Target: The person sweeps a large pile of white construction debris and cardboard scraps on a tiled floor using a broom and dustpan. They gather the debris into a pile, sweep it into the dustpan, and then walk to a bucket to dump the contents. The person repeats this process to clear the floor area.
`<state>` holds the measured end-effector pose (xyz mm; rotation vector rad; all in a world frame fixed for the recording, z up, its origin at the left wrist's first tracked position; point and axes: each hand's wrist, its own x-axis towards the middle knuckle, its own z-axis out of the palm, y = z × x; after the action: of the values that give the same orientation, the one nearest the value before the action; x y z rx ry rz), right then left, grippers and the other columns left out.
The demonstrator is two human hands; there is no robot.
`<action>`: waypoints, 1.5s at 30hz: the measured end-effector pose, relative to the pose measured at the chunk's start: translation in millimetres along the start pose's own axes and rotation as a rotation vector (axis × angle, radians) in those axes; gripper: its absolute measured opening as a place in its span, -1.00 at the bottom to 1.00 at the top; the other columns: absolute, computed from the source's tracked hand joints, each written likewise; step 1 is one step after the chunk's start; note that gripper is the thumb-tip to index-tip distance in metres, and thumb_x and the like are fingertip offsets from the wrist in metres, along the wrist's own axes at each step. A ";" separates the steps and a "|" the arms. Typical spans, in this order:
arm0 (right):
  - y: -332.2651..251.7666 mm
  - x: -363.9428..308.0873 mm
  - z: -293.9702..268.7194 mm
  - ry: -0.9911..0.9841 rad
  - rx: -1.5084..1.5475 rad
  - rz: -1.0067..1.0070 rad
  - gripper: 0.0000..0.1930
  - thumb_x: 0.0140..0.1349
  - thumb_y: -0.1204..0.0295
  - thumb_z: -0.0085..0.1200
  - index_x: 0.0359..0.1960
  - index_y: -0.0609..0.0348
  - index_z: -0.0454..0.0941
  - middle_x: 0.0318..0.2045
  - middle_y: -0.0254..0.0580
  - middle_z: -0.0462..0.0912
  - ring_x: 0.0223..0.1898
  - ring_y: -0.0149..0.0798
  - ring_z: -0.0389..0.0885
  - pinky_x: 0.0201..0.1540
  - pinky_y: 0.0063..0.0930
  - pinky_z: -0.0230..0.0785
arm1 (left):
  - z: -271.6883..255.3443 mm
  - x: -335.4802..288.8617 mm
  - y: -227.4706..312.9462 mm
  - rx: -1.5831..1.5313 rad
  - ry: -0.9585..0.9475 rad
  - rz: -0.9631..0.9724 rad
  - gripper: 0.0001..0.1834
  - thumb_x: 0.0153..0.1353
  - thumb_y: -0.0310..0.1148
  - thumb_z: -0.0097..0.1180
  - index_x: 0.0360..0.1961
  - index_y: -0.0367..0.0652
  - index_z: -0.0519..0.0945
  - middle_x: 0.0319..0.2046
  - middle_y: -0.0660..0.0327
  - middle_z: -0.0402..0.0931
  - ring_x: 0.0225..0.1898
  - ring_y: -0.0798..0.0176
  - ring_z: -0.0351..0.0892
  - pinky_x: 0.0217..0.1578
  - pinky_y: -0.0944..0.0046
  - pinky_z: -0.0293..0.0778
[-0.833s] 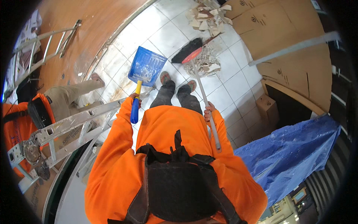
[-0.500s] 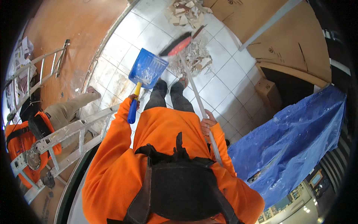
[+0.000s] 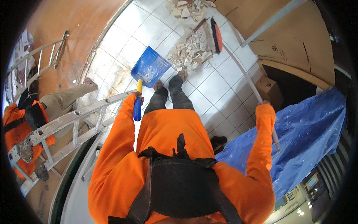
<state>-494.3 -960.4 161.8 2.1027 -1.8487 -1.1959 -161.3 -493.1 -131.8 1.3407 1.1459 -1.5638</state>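
My left hand [image 3: 138,96] is closed around the handle of a blue dustpan [image 3: 152,67], where its yellow part meets the blue grip. The pan points away from me, its scoop dusted white and close to the left side of a pile of broken tile and mortar [image 3: 192,51]. Out to the right, my right hand [image 3: 264,103] grips the pale pole of a broom [image 3: 241,68]. The broom's red head with black bristles stands on the right of that pile, apart from it. A dark brown strip [image 3: 200,25] lies at the pile's far edge.
Larger tile shards [image 3: 187,9] are heaped farther off. An aluminium ladder [image 3: 80,115] lies left of me, beside another person in an orange top [image 3: 18,123]. A blue tarp [image 3: 309,125], a cardboard box [image 3: 269,89] and cardboard sheeting [image 3: 289,44] border the right side.
My right hand and the broom have swung to the right; the broom head has gone from over the rubble to its right side. The dustpan has shifted only slightly.
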 end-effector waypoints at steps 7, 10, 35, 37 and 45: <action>-96.0 81.0 -53.5 0.014 -0.521 -0.256 -0.68 -0.16 0.45 0.18 -0.27 0.17 0.58 -0.26 -0.04 0.59 -0.19 -0.09 0.57 -0.24 -0.28 0.46 | 5.1 45.2 1.8 0.032 0.064 0.013 -0.76 -0.01 -0.29 0.04 -0.34 -0.15 0.35 -0.64 0.12 0.37 -0.69 0.21 0.35 -0.68 0.22 0.32; -161.4 106.7 -62.6 -0.113 -0.685 -0.383 -0.74 -0.09 0.39 0.13 -0.29 0.13 0.60 -0.25 -0.07 0.59 -0.19 -0.11 0.58 -0.23 -0.20 0.45 | 18.9 68.4 11.8 0.039 0.033 0.081 -0.78 -0.01 -0.29 0.04 -0.37 -0.15 0.36 -0.65 0.14 0.36 -0.70 0.22 0.34 -0.69 0.22 0.31; -193.7 -7.1 94.3 0.109 -0.441 -0.200 -0.74 0.17 0.33 -0.14 -0.13 0.15 0.34 -0.30 -0.06 0.54 -0.33 -0.06 0.59 -0.39 -0.19 0.47 | 76.5 152.3 41.0 -0.025 -0.126 0.654 -0.90 -0.08 -0.48 0.09 -0.46 -0.14 0.52 -0.56 0.21 0.45 -0.55 0.26 0.42 -0.50 0.38 0.32; -199.8 -32.9 89.5 0.186 -0.480 -0.331 -0.78 0.19 0.27 -0.15 -0.23 0.12 0.33 -0.37 -0.08 0.53 -0.38 -0.08 0.59 -0.40 -0.23 0.46 | 69.2 180.8 25.8 -0.075 -0.194 0.900 -0.88 -0.07 -0.48 0.09 -0.43 -0.16 0.51 -0.52 0.19 0.45 -0.50 0.24 0.42 -0.46 0.35 0.32; -187.1 -94.0 98.6 0.263 -0.550 -0.438 -0.74 0.22 0.17 -0.17 -0.29 0.11 0.31 -0.46 -0.14 0.50 -0.46 -0.12 0.58 -0.48 -0.29 0.45 | 70.9 145.7 37.7 0.724 -0.047 1.009 -0.77 0.04 -0.56 -0.03 -0.24 -0.12 0.52 -0.43 0.20 0.49 -0.41 0.31 0.46 -0.37 0.39 0.37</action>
<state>-399.9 -789.2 37.8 2.2318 -0.8417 -1.2408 -169.8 -571.6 -278.2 1.8838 -0.2483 -1.2005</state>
